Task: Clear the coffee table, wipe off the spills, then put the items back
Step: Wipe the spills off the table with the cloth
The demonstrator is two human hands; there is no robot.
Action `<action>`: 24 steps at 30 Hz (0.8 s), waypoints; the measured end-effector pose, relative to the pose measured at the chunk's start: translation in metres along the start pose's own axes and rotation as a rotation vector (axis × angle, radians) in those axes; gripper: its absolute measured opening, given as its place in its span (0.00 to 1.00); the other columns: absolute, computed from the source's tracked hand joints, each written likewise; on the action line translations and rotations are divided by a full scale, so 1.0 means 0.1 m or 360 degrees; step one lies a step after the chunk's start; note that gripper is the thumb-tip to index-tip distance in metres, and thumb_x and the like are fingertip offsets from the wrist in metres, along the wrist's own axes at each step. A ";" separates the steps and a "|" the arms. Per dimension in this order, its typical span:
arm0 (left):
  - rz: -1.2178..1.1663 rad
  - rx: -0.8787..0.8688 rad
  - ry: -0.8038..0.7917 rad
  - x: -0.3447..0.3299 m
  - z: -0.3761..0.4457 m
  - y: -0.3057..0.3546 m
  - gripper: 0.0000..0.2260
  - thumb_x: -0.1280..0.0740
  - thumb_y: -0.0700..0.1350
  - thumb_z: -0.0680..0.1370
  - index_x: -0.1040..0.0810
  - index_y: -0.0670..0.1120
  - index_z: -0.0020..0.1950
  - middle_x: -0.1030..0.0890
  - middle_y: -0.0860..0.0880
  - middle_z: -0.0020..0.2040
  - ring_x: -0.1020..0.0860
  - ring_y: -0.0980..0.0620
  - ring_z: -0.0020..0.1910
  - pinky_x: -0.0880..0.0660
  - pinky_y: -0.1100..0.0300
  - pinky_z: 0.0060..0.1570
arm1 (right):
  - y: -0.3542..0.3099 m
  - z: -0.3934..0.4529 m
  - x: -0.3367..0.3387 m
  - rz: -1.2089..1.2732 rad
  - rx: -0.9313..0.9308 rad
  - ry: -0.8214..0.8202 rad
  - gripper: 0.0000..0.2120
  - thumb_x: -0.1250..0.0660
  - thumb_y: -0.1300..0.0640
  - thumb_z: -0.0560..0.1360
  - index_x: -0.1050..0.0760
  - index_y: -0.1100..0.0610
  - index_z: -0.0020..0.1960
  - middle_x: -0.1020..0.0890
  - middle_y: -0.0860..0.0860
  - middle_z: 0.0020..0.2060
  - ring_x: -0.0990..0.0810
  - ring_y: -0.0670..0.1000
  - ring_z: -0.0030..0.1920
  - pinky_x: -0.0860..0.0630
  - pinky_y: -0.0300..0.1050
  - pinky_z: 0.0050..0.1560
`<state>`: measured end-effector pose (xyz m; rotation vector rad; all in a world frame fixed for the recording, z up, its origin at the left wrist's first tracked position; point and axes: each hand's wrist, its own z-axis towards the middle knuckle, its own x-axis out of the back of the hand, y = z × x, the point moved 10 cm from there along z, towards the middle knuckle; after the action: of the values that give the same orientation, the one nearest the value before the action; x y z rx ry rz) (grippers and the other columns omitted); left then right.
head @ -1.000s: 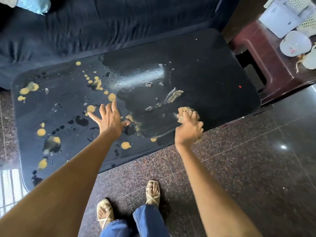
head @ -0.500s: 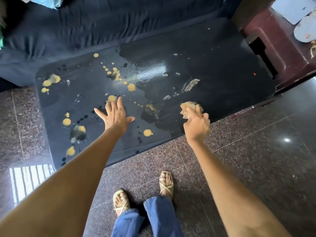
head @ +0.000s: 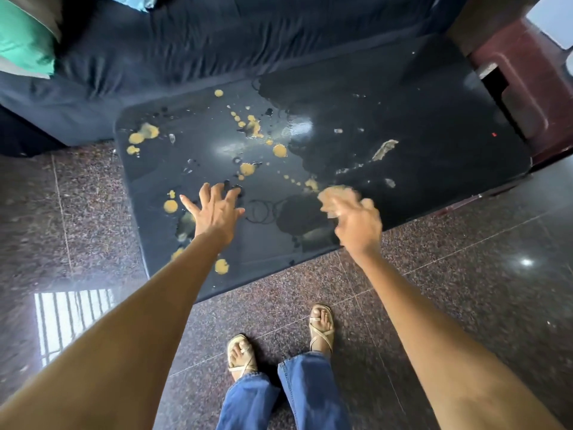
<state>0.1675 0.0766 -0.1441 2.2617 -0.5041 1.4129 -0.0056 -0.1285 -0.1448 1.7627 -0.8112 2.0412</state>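
The black coffee table point(head: 418, 97) carries yellow blobs point(head: 280, 150) and dark wet patches over its left and middle parts. A pale smear point(head: 384, 149) lies toward the right. My left hand point(head: 215, 212) rests flat on the top near the front edge, fingers spread. My right hand point(head: 356, 223) grips a tan, soiled wad of cloth point(head: 335, 197) against the top near the front edge; this hand is blurred. A wiped, glossy dark area point(head: 297, 217) lies between the two hands.
A dark blue sofa point(head: 217, 41) runs along the table's far side, with a green cushion point(head: 21, 41) at its left. A dark red side table point(head: 533, 72) stands to the right. My sandalled feet point(head: 322, 328) stand on the polished granite floor point(head: 480, 274).
My view has shifted left, so the table sits further right in frame. My right hand with the cloth has swept left along the front edge, smearing the spill. My left hand has stayed flat.
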 end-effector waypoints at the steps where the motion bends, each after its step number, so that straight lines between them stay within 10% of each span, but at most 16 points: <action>1: 0.0069 -0.0020 -0.0005 0.00 0.00 -0.02 0.21 0.42 0.51 0.81 0.39 0.52 0.74 0.43 0.45 0.74 0.52 0.43 0.75 0.59 0.29 0.67 | 0.14 0.00 0.03 0.0022 -0.0281 0.0051 0.24 0.28 0.67 0.64 0.21 0.50 0.58 0.19 0.51 0.53 0.26 0.56 0.40 0.24 0.48 0.38; 5: 0.0493 -0.0158 -0.0043 -0.04 0.05 -0.12 0.24 0.43 0.54 0.80 0.44 0.56 0.76 0.51 0.44 0.77 0.58 0.40 0.76 0.59 0.28 0.66 | -0.22 -0.09 -0.09 0.0129 -0.0852 0.0086 0.21 0.34 0.64 0.67 0.23 0.50 0.58 0.24 0.54 0.59 0.28 0.58 0.48 0.32 0.48 0.45; 12: 0.0754 -0.0327 -0.0132 -0.10 0.16 0.00 0.25 0.38 0.61 0.76 0.32 0.53 0.71 0.51 0.46 0.77 0.59 0.39 0.76 0.58 0.25 0.64 | -0.75 0.01 -0.05 0.0016 0.0562 -0.0047 0.24 0.30 0.69 0.63 0.20 0.50 0.56 0.18 0.49 0.53 0.27 0.53 0.38 0.25 0.44 0.36; 19: 0.0682 -0.0285 -0.0297 -0.12 0.24 -0.03 0.19 0.37 0.58 0.76 0.26 0.52 0.65 0.52 0.47 0.78 0.61 0.39 0.76 0.59 0.24 0.62 | 0.09 0.05 -0.07 0.0005 -0.1103 0.0097 0.21 0.36 0.63 0.70 0.27 0.55 0.63 0.25 0.57 0.60 0.28 0.60 0.51 0.29 0.50 0.47; 24: 0.0683 -0.0266 -0.0318 -0.12 0.22 -0.11 0.17 0.36 0.48 0.78 0.29 0.53 0.67 0.53 0.46 0.77 0.61 0.38 0.76 0.59 0.23 0.62 | -1.20 -0.09 -0.34 -0.0011 0.0308 -0.0240 0.25 0.30 0.66 0.65 0.24 0.50 0.59 0.24 0.53 0.61 0.26 0.56 0.43 0.26 0.46 0.39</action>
<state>0.1842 0.0753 -0.1655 2.2538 -1.1849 1.2732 0.0634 -0.0250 -0.1540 2.0411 -0.6663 2.0620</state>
